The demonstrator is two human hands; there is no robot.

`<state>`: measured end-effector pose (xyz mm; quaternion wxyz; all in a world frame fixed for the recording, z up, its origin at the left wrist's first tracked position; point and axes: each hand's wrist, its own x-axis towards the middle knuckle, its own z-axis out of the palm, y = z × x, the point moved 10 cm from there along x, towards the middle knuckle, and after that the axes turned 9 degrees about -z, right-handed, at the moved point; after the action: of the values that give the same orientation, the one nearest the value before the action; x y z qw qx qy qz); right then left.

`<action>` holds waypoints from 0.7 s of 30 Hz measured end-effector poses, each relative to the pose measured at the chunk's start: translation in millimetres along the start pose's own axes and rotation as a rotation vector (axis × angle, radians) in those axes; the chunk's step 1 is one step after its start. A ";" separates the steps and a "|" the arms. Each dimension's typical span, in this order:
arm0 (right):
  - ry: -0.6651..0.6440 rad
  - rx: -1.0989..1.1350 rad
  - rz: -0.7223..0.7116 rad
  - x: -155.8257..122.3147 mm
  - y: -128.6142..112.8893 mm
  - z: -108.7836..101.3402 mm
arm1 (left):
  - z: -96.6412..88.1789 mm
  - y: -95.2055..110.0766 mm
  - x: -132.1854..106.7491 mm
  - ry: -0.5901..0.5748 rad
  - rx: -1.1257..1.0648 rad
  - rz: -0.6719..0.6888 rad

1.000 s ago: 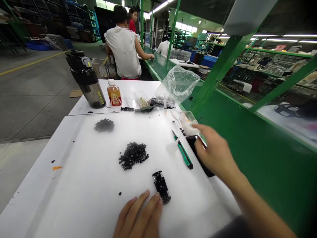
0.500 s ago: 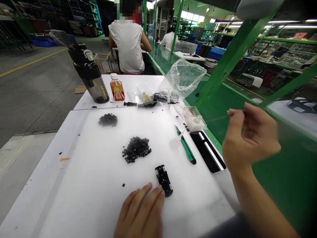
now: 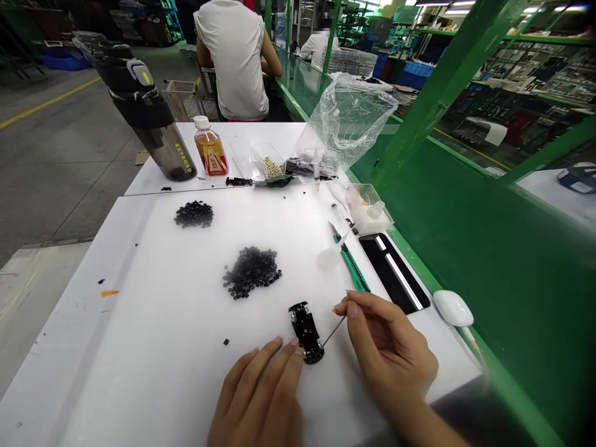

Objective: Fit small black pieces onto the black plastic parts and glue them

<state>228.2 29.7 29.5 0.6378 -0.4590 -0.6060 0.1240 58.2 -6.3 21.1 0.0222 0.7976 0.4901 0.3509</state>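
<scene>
The **left hand** [image 3: 257,397] lies low on the white surface [image 3: 139,323], fingers extended and slightly apart, with the fingertips touching the near end of a small black plastic part [image 3: 305,332]. That part lies flat just ahead of the left hand, its long axis running away from the person and leaning slightly left at the far end. The **right hand** [image 3: 386,347] comes in from the right, thumb and forefinger pinched on a thin metal pick [image 3: 334,331]. The pick slants down and left, its tip just beside the part's right edge; whether they touch is hard to tell. The left hand is the nearer of the two, though the pick's tip is close too.

Around them lie two heaps of small black pieces [image 3: 251,272], a green utility knife [image 3: 352,270] and a white oval object [image 3: 453,308]. Farther on stand a clear plastic box [image 3: 369,208] and a bottle of amber drink [image 3: 210,146] — a co-worker [image 3: 235,62] sits beyond.
</scene>
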 end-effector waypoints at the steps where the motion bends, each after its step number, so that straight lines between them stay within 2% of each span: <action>1: -0.008 -0.002 -0.005 0.0 -0.8 0.5 | -0.2 0.1 -0.8 -0.003 0.006 0.004; 11: -0.006 -0.008 0.019 -1.0 1.5 2.0 | 4.1 1.0 0.1 -0.034 0.034 0.016; 18: -0.013 -0.007 0.060 -1.1 6.8 2.1 | -1.0 -2.3 -2.9 -0.014 0.045 0.013; 21: -0.023 -0.017 0.057 -1.3 7.0 3.0 | 3.9 -1.8 -3.1 -0.010 0.044 0.014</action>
<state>228.0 33.9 23.0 0.6228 -0.4802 -0.6011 0.1423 58.2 -6.7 15.8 0.0047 0.8031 0.4918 0.3363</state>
